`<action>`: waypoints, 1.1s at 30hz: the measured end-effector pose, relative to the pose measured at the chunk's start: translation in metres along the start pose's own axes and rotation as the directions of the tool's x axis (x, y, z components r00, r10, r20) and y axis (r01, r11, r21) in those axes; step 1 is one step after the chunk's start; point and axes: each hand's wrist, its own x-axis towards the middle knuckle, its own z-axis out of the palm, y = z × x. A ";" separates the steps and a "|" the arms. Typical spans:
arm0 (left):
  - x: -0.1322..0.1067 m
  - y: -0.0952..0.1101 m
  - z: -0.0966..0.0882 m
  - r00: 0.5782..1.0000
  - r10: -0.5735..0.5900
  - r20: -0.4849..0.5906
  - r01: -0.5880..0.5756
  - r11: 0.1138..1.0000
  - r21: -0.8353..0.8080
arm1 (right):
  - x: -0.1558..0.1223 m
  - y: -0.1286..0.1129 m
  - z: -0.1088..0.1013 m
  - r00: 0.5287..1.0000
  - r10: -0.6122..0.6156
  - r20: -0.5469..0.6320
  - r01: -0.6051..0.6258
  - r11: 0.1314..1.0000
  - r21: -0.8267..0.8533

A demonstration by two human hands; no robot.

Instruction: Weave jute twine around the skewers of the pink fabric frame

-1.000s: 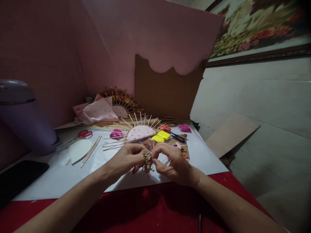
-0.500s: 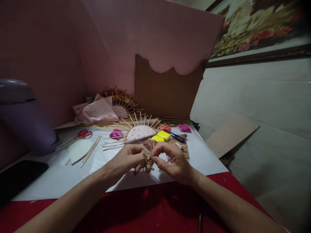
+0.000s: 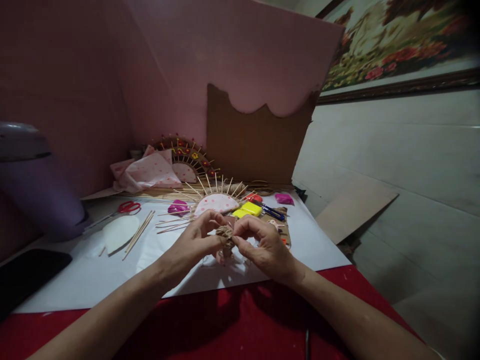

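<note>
Between my two hands is a small tangled bundle of tan jute twine (image 3: 226,245), held above the white paper near the table's front. The thumb and fingers of my left hand (image 3: 200,239) wrap round its left side. My right hand (image 3: 268,247) pinches at its right edge with thumb and forefinger; the exact strand there is too small to make out. Just beyond my hands lies a half-round piece covered in pink dotted cloth (image 3: 215,204), with thin wooden sticks fanning out from its rim.
Yellow clay packets (image 3: 249,209), a blue cutter (image 3: 273,212) and magenta packets (image 3: 284,199) lie at the back right. To the left are red-handled scissors (image 3: 129,206), a pale leaf-shaped cutout (image 3: 120,233), loose sticks (image 3: 138,235), a dark phone (image 3: 33,275) and a purple bottle (image 3: 45,185).
My left fingers have lifted and arched a little over the twine bundle, which has turned slightly. My right hand stays pinched at its edge. The view has shifted very slightly.
</note>
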 end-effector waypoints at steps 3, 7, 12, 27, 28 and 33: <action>0.000 -0.001 -0.001 0.999 0.017 0.031 -0.017 1.000 0.006 | 0.000 0.000 0.001 1.000 0.025 -0.016 -0.025 1.000 0.019; 0.001 -0.002 -0.002 1.000 0.010 0.019 -0.011 1.000 0.025 | 0.000 0.000 0.000 0.999 0.036 -0.012 -0.035 0.996 0.085; 0.002 0.000 0.000 0.998 -0.021 -0.053 0.026 0.996 0.089 | -0.003 0.002 0.000 0.997 -0.078 -0.024 0.077 0.997 -0.025; 0.003 -0.002 0.002 1.000 -0.006 0.001 0.006 0.999 0.045 | 0.003 0.003 0.004 0.946 0.293 0.136 -0.315 0.741 0.593; 0.003 -0.002 0.002 1.000 -0.008 0.001 0.008 0.999 0.039 | 0.003 0.004 0.003 0.936 0.310 0.169 -0.345 0.703 0.622; 0.004 -0.005 0.002 1.000 -0.023 -0.017 0.023 0.999 0.023 | 0.004 0.005 0.001 0.909 0.349 0.229 -0.412 0.663 0.625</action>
